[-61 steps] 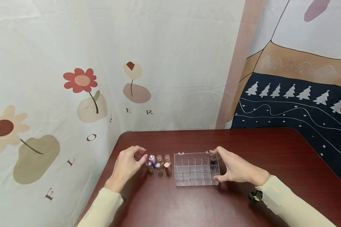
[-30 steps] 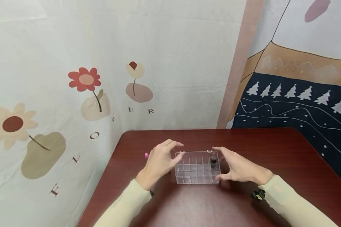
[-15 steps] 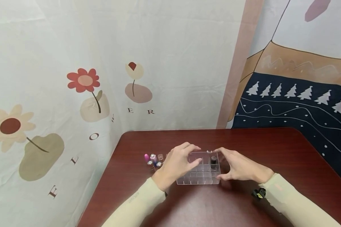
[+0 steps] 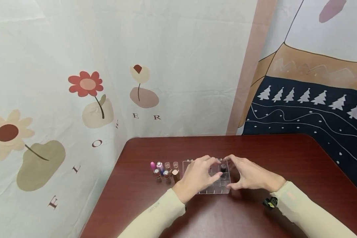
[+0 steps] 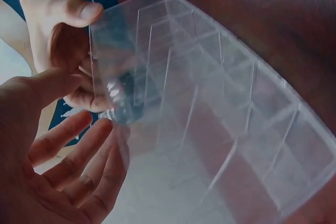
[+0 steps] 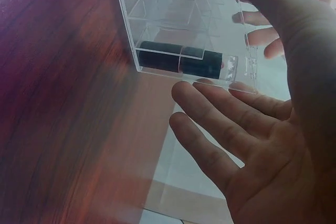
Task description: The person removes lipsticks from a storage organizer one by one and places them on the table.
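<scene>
A clear plastic divided box [image 4: 218,190] stands on the table. In its back right compartment is a black lipstick tube [image 4: 223,168], seen side-on through the clear wall in the right wrist view as a dark cylinder [image 6: 202,62]. My right hand [image 4: 248,173] holds the box's right end, thumb at the front corner and a finger at the back one; its other fingers [image 6: 231,127] extend loosely. My left hand [image 4: 197,173] hovers over the box with nothing in it, thumb and fingers spread and their tips just left of the black tube.
Left of the box stand several small tubes: a pink-topped one [image 4: 153,165], a purple-blue one [image 4: 160,168], clear-capped ones [image 4: 167,166] and a brown one [image 4: 176,177]. Printed cloth [image 4: 184,66] hangs behind the dark red table [image 4: 270,145].
My left hand has moved right, from beside the small tubes to over the box near the black tube, and stays unladen. The right hand and the box have hardly moved.
</scene>
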Motion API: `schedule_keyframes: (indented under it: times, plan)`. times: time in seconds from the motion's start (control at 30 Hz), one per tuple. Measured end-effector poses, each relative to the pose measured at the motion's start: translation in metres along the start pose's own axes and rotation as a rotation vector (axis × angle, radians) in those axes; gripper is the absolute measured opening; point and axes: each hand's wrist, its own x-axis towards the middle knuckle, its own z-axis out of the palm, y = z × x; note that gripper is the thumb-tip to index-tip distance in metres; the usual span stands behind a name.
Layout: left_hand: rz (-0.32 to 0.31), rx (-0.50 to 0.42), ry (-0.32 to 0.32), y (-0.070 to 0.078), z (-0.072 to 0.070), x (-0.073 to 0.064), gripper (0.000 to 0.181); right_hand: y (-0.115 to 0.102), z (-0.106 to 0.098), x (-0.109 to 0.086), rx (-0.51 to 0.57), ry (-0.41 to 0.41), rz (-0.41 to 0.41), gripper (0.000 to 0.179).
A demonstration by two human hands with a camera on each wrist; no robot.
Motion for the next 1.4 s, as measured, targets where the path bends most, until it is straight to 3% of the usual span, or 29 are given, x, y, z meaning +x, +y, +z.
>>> schedule_keyframes:
  times: [0.37,0.63,0.97,1.4]
  plan:
    - [-0.068,0.124,0.02,0.009,0.016,0.002,0.036,0.002,-0.002,0.002,-0.002,-0.016,0.007,0.086]
    - [-0.078,0.209,0.048,0.014,0.023,0.005,0.032,0.003,-0.003,0.004,0.0,-0.009,-0.004,0.085]
    - [-0.094,0.151,0.078,0.015,0.03,0.001,0.026,0.004,0.0,0.002,0.021,-0.021,0.006,0.083]
    - [-0.132,0.141,0.115,0.021,0.033,0.006,0.026,0.004,0.003,0.003,0.033,-0.017,-0.012,0.081]
